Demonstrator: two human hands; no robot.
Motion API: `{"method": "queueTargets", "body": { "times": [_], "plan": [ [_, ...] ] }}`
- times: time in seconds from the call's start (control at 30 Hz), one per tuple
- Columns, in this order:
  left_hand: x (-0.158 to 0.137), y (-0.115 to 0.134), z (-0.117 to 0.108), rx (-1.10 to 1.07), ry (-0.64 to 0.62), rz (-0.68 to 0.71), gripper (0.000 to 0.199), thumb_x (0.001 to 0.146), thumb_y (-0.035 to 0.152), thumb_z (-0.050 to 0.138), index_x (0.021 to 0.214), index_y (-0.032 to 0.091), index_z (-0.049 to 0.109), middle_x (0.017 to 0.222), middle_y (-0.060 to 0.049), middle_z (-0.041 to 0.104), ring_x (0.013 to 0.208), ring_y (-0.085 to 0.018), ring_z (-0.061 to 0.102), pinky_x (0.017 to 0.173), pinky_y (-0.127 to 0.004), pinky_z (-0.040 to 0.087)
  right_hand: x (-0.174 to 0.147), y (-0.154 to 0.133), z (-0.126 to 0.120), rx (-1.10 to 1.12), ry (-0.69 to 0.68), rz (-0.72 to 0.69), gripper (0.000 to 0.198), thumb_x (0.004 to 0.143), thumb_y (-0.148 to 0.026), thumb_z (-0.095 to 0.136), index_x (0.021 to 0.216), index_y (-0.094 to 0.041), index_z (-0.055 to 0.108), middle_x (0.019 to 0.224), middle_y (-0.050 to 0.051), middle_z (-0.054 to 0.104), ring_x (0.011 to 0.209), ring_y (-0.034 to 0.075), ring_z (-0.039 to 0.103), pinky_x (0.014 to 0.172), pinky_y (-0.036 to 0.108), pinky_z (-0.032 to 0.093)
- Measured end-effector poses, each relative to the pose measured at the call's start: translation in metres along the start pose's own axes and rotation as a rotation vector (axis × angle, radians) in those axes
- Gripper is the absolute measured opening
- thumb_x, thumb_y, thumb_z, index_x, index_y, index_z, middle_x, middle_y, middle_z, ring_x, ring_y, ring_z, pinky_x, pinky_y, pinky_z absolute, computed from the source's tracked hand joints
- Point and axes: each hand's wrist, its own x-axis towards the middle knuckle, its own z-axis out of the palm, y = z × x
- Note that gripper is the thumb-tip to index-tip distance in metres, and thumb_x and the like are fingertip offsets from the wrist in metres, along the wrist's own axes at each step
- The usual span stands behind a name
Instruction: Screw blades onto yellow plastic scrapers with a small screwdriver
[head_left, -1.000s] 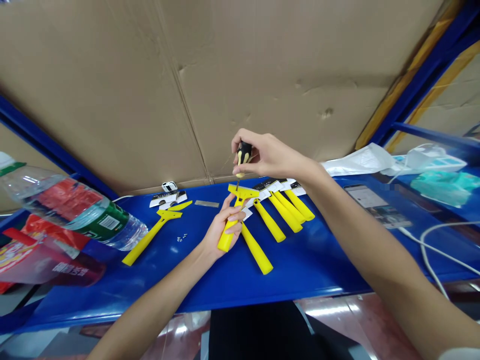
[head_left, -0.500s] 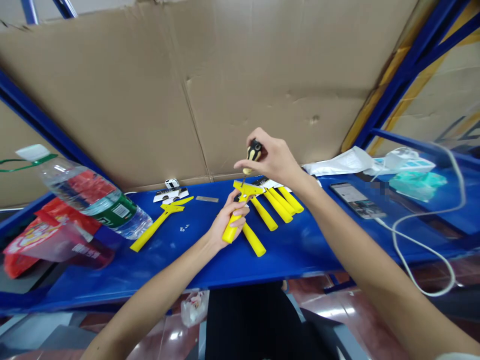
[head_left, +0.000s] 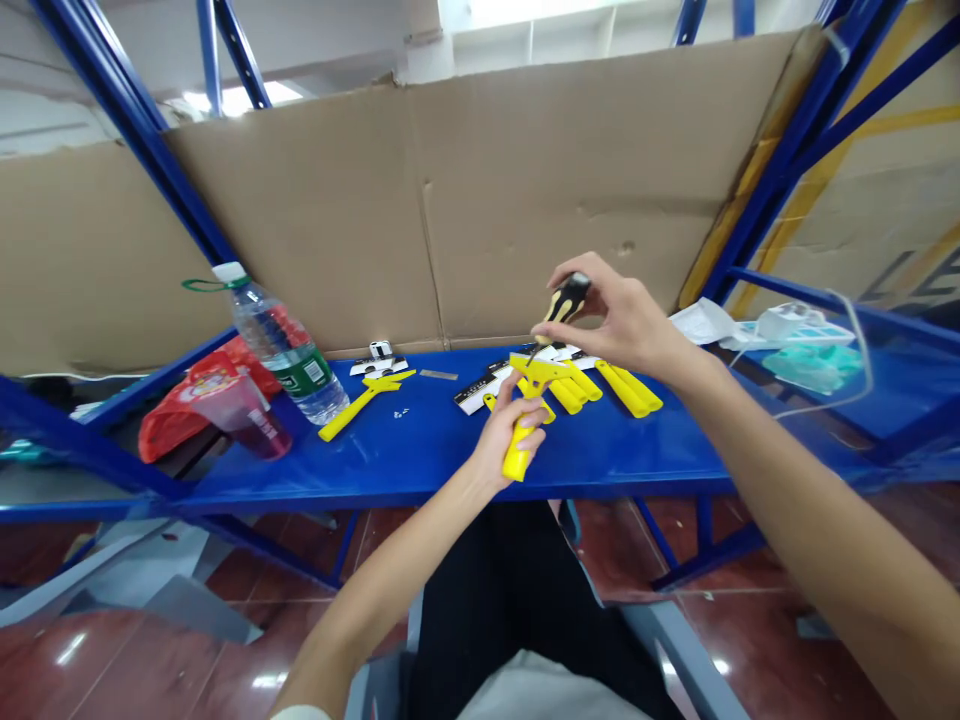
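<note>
- Left hand: the fingers wrap round the handle of a yellow scraper, held above the front edge of the blue table.
- Held scraper: glossy and T-shaped; the handle slants down toward the person and the broad, flat head points away, carrying small dark openings.
- Right hand: the thumb and fingers pinch the handle of a screwdriver, black with cream stripes; its shaft slants down to the scraper head. Whether the tip sits in a screw is too small to tell.
- Cup: translucent, standing near the table's left end; the lower part is deep red, and its contents cannot be told from its print.
- Small screws: a loose cluster on the table.
- Second scraper: yellow, lying left of the screws.
- Further yellow scrapers: lying to the right, beyond the held one, several overlapping black-and-white cards.
- Bottle: clear plastic, green label, white cap with a green loop; its fill level is unclear.
- Red bag: crumpled behind the cup, contents hidden.
- Teal bag: translucent and crumpled, contents indistinct.
- Cardboard sheet: upright behind the table.
</note>
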Motion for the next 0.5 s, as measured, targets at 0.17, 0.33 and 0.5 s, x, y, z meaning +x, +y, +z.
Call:
{"method": "queueTargets", "body": {
  "times": [0.17, 0.33, 0.5],
  "plan": [
    [-0.022, -0.022, 0.011, 0.007, -0.091, 0.068, 0.075, 0.079, 0.009, 0.086, 0.144, 0.036, 0.061, 0.082, 0.006, 0.051, 0.051, -0.003, 0.04, 0.038, -0.013, 0.023, -0.015, 0.002, -0.043, 0.253, 0.281, -0.001, 0.045, 0.098, -0.053, 0.078, 0.111, -0.032, 0.04, 0.102, 0.003, 0.069, 0.084, 0.021, 0.074, 0.08, 0.042, 0.06],
    [-0.05, -0.023, 0.007, -0.021, -0.124, 0.113, 0.077, 0.076, 0.007, 0.081, 0.144, 0.041, 0.065, 0.103, 0.001, 0.063, 0.05, -0.002, 0.034, 0.033, -0.013, 0.016, -0.032, 0.054, -0.124, -0.496, 0.42, 0.48, 0.035, 0.093, -0.036, 0.085, 0.095, -0.027, 0.051, 0.082, 0.002, 0.06, 0.063, 0.012, 0.05, 0.067, 0.039, 0.039],
    [-0.073, -0.01, 0.012, 0.023, -0.215, 0.135, 0.089, 0.065, 0.009, 0.083, 0.145, 0.045, 0.067, 0.112, -0.001, 0.069, 0.044, 0.0, 0.026, 0.028, -0.016, 0.008, -0.103, 0.084, -0.142, -0.517, -0.058, 0.985, 0.056, 0.078, -0.058, 0.093, 0.069, -0.031, 0.045, 0.058, -0.004, 0.047, 0.056, 0.017, 0.043, 0.061, 0.039, 0.035]
  ]
}}
